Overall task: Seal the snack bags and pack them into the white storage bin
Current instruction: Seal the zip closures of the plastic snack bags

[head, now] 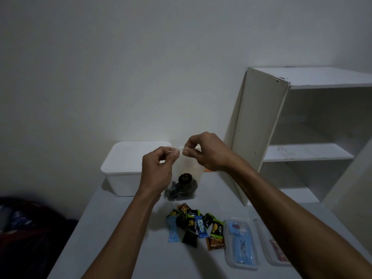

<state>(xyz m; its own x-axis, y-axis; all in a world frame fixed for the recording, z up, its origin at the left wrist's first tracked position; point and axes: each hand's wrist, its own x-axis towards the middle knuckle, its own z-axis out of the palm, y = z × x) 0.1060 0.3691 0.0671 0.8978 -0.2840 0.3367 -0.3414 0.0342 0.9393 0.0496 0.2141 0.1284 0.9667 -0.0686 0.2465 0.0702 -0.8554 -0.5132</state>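
Note:
A clear zip bag with dark snacks at its bottom hangs above the white table, held up at its top strip. My left hand pinches the strip at its left part, and my right hand pinches it just to the right, thumbs and fingers nearly touching. Behind the bag stands the white storage bin, near the wall at the table's far left. On the table below lies a heap of several loose snack packets. Two more clear bags lie flat at the right, one with blue packets and one with a red packet.
A white shelf unit stands on the right, its side panel close to my right wrist. The table ends at the left, where dark red cloth lies lower down. A plain wall rises behind.

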